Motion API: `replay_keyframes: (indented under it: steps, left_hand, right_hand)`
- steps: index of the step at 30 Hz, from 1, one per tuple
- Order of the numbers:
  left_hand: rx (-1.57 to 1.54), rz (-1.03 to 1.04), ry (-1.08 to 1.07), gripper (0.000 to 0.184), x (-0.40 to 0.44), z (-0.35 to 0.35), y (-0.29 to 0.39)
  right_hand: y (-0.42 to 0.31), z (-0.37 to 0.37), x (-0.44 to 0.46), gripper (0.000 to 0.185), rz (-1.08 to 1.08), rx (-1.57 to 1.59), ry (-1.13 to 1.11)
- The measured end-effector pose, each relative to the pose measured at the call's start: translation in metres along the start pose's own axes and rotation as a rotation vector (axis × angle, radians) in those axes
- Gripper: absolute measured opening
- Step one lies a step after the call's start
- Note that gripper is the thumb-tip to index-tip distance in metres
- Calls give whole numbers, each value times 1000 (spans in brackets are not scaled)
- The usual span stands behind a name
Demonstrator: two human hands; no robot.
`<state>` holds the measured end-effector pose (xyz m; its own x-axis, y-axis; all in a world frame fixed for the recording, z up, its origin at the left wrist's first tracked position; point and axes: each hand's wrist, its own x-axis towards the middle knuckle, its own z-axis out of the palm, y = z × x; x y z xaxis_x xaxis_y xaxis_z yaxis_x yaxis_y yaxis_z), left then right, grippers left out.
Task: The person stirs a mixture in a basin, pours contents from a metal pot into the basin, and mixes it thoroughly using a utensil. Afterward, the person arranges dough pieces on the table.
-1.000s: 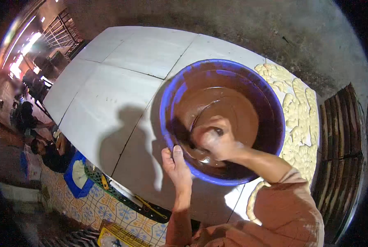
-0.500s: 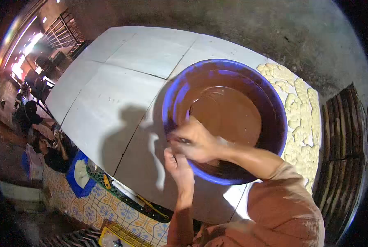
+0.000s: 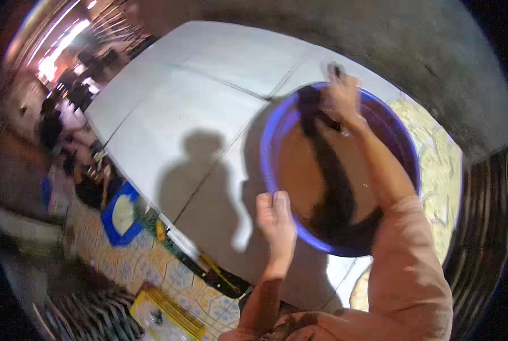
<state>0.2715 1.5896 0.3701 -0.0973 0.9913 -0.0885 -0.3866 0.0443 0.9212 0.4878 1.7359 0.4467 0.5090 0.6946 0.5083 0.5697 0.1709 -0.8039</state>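
A large blue basin stands on the white tabletop, part filled with smooth brown liquid. My left hand is closed at the basin's near left rim, its fingers curled over the edge. Over the far rim, my right hand is stretched out and smeared by motion. Its fingers look closed round something dark at the top, which I cannot make out. Below that hand, a small pale, shiny patch shows over the liquid. The shadow of my arm crosses the surface.
Pale dough-like strips cover the table's right end. A blue container with pale contents, a green crate and a yellow crate are below on the left. People sit at far left. Corrugated sheets stand at right.
My right hand has moved from beside my left hand at the near rim to the basin's far rim. My left hand stays at the near rim. The view has shifted.
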Motion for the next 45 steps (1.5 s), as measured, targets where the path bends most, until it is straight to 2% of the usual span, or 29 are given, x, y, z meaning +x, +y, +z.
replay_keyframes:
  steps: [1, 3, 4, 5, 6, 8, 10, 11, 13, 15, 16, 18, 20, 23, 24, 26, 28, 29, 31, 32, 34, 36, 37, 39, 41, 43, 44, 45]
  left_hand:
    - [52, -13, 6, 18, 0, -2, -1]
    - [81, 17, 30, 19, 3, -3, -17]
    - [62, 57, 32, 19, 5, -4, -28]
    - [106, 88, 46, 20, 6, -3, -29]
    - [153, 115, 53, 20, 6, -4, -27]
    - [212, 98, 42, 21, 8, -7, -25]
    - [124, -8, -13, 20, 8, -9, -25]
    - [151, 77, 16, 19, 8, -7, -16]
    - [217, 176, 28, 18, 10, -9, -16]
    - [207, 87, 8, 16, 7, -8, -15]
    - [202, 44, 1, 15, 7, -8, -13]
    - [237, 71, -2, 17, 6, -10, -15]
    - [266, 61, -12, 18, 8, -9, -16]
    - [223, -8, -12, 20, 5, -8, -8]
    - [240, 32, -14, 20, 5, -8, -9]
    - [264, 116, 6, 20, 6, -10, -10]
    - [255, 56, 6, 21, 6, -10, -6]
    - [255, 57, 5, 21, 7, -9, -10]
    - [268, 114, 34, 22, 10, -7, -11]
    - [279, 79, 37, 23, 12, -6, -9]
    - [304, 20, 37, 24, 19, -3, -4]
    - [267, 67, 35, 25, 21, -4, 0]
    - [283, 84, 42, 25, 21, -4, -1]
    - [291, 84, 28, 24, 19, -5, -2]
    - [265, 59, 12, 22, 21, -5, -4]
    - [198, 14, -9, 22, 21, -5, -10]
    - [196, 74, 11, 21, 23, -6, -14]
    - [194, 133, 27, 21, 24, -5, -15]
  right_hand:
    - [-5, -7, -12, 37, 120, 6, -16]
    - [-20, 10, -34, 35, -27, 79, 58]
    - [-17, 18, -46, 35, 60, 405, -92]
    - [-30, 29, -56, 32, 31, 588, -168]
    - [-45, 39, -73, 31, 60, 636, -215]
    - [-34, 26, -116, 32, 30, 504, -333]
    - [5, -13, -155, 35, 0, 381, -413]
    - [18, -32, -167, 37, 80, 374, -348]
    - [6, -39, -162, 43, 407, 508, 148]
    - [-20, -45, -97, 45, 400, 526, 127]
    - [-11, -40, -65, 44, 220, 480, 107]
    - [-1, -13, -24, 42, 194, 399, 264]
    - [-11, 23, -18, 41, 117, 424, 185]
    - [-38, 38, -83, 36, 254, 379, -55]
    - [-45, 25, -118, 36, 264, 333, -152]
    - [-27, -23, -147, 41, 400, 345, 59]
    - [2, -71, -140, 48, 537, 349, 260]
    - [12, -88, -111, 44, 374, 306, 172]
    - [30, -93, -59, 45, 201, 312, 139]
    - [29, -83, -37, 47, 195, 357, 196]
    - [54, -60, -6, 47, 203, 110, 236]
    - [-5, 3, -34, 49, 105, 379, 287]
    - [7, 8, -55, 49, 75, 358, 188]
    - [14, -11, -103, 48, 188, 444, 124]
    - [-9, -52, -144, 47, 462, 667, 167]
    - [-35, -67, -129, 47, 464, 597, 202]
    - [-38, -68, -107, 48, 322, 420, 227]
    - [-24, -70, -84, 48, 278, 400, 251]
